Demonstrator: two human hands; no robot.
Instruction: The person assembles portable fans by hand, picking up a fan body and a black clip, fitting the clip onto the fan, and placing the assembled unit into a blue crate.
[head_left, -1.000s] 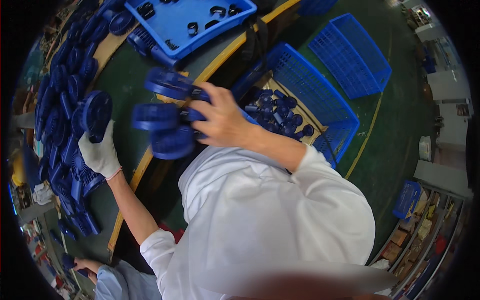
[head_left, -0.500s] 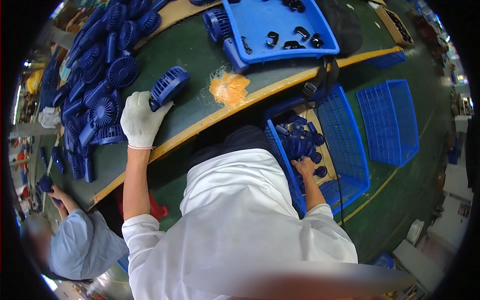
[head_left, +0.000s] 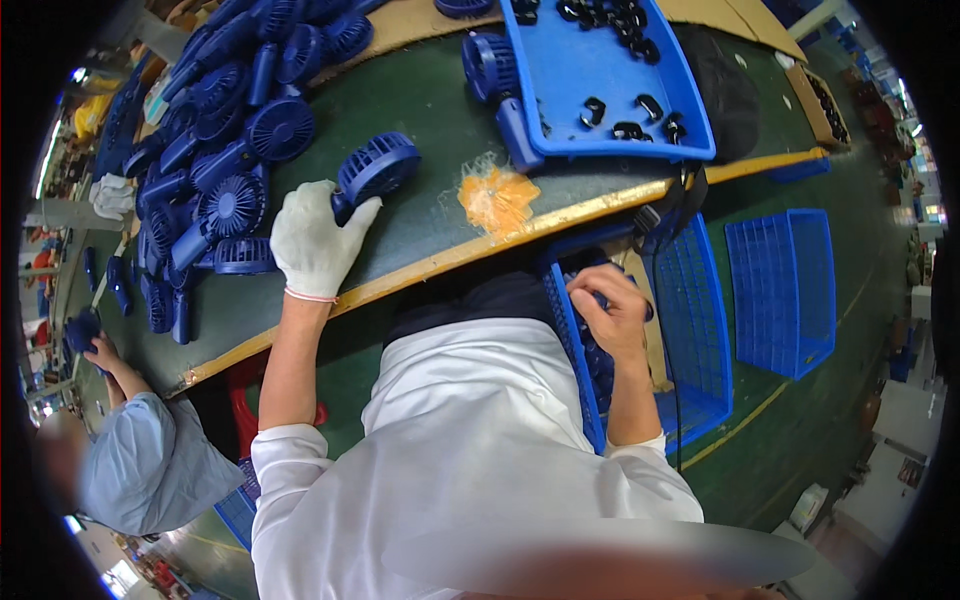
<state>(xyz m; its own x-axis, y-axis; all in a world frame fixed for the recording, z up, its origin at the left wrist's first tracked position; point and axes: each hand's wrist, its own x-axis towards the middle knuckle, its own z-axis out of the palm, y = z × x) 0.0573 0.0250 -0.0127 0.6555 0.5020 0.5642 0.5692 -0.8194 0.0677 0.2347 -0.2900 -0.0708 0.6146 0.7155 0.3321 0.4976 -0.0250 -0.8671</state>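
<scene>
My left hand (head_left: 318, 240), in a white knit glove, is closed round the handle of a dark blue handheld fan (head_left: 380, 165) above the green worktable. The fan's round slatted head points away to the right. My bare right hand (head_left: 615, 310) is over the near part of a blue plastic crate (head_left: 698, 345), its fingers curled together. A bit of dark blue shows by its fingers, but I cannot tell whether it is held or lies behind. Dark blue round parts (head_left: 598, 372) lie in the crate, partly hidden by the hand.
A large pile of blue fans (head_left: 235, 205) covers the table's left side. A blue tray (head_left: 570, 95) with several black curved parts stands at the back, one fan (head_left: 510, 105) against it. Another crate (head_left: 780, 290) is on the floor at right. A co-worker (head_left: 150, 465) sits at lower left.
My right hand has risen from among the crate's parts, its fingers now curled. My left hand keeps hold of the fan. The whole view has shifted slightly.
</scene>
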